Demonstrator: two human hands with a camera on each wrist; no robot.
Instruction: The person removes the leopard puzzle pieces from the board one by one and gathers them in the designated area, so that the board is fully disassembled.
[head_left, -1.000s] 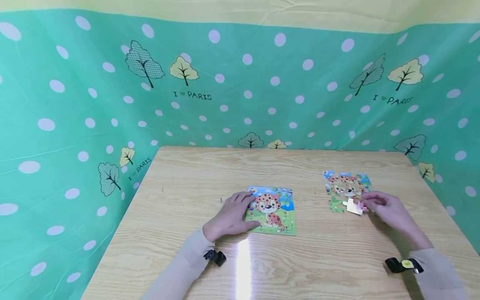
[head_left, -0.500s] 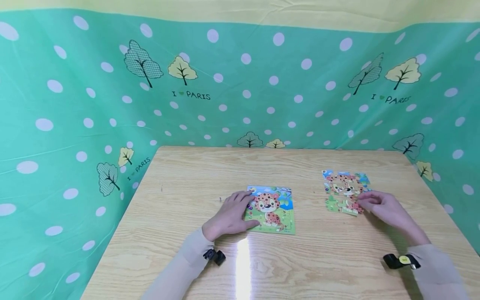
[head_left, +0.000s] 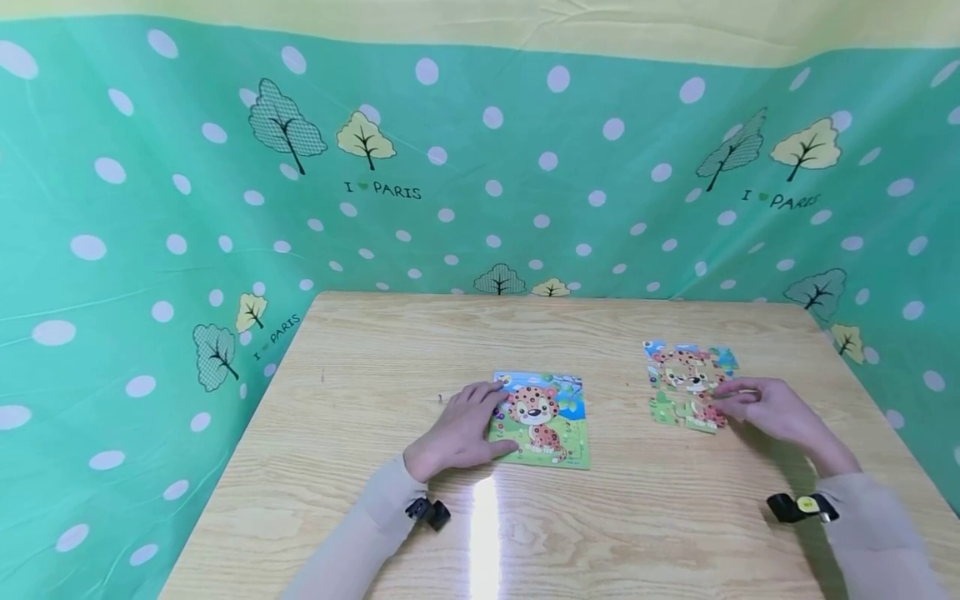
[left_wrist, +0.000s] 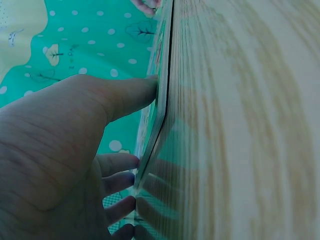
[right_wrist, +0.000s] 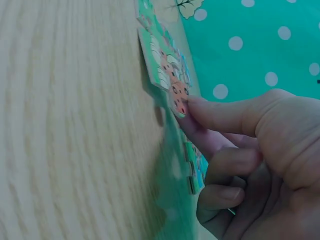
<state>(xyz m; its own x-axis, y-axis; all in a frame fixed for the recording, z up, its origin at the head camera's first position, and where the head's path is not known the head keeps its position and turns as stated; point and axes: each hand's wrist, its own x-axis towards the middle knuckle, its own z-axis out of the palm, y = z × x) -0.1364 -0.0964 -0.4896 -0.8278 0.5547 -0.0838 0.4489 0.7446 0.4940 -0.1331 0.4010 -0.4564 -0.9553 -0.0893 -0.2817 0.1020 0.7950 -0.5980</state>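
Note:
My left hand (head_left: 467, 423) rests over the left side of a square picture board (head_left: 566, 437) printed with a spotted leopard cub. In the left wrist view the thumb (left_wrist: 132, 95) lies on the board's edge, with the other fingers spread along another side. My right hand (head_left: 772, 408) pinches a jigsaw piece (right_wrist: 178, 95) between thumb and forefinger. It shows orange spots and white paws over green, and stands a little tilted above the table. Behind it lies the partly joined leopard jigsaw (head_left: 682, 371); the fingers hide its right side.
A wooden table (head_left: 375, 342) carries both the board and the jigsaw. A green dotted cloth (head_left: 547, 183) hangs behind it and at its sides. A tiny dark speck (head_left: 441, 399) lies left of the board.
The right hand has turned the jigsaw piece from its pale back to its printed face and brought it slightly left, against the jigsaw's lower edge. The left hand has stayed on the board.

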